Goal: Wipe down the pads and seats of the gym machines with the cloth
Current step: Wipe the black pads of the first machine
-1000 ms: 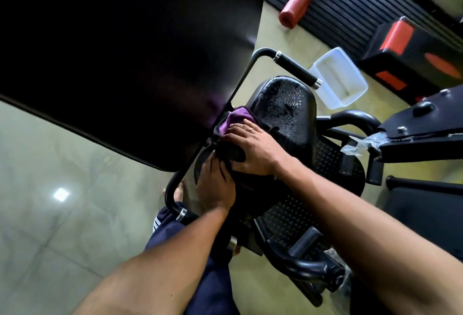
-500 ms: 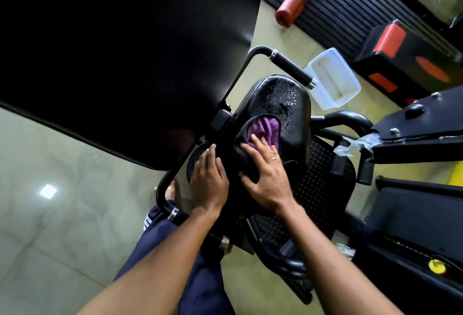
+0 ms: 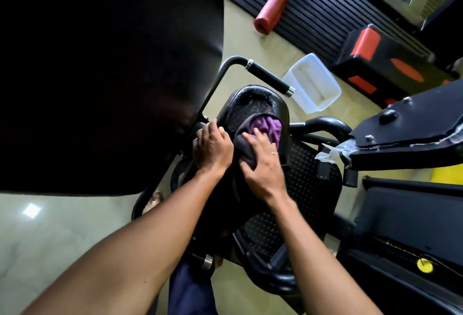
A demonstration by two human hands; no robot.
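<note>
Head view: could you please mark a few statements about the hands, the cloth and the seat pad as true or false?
1. The right hand presses the cloth onto the seat pad. True.
2. The left hand lies on the cloth too. False: it holds the pad's left edge, beside the cloth.
3. The seat pad's far end looks wet. True.
4. The clear tub stands on the seat pad. False: it sits on the floor, beyond the handle.

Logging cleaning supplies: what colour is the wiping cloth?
Purple cloth, with a darker grey fold; clearest in the head view.
</note>
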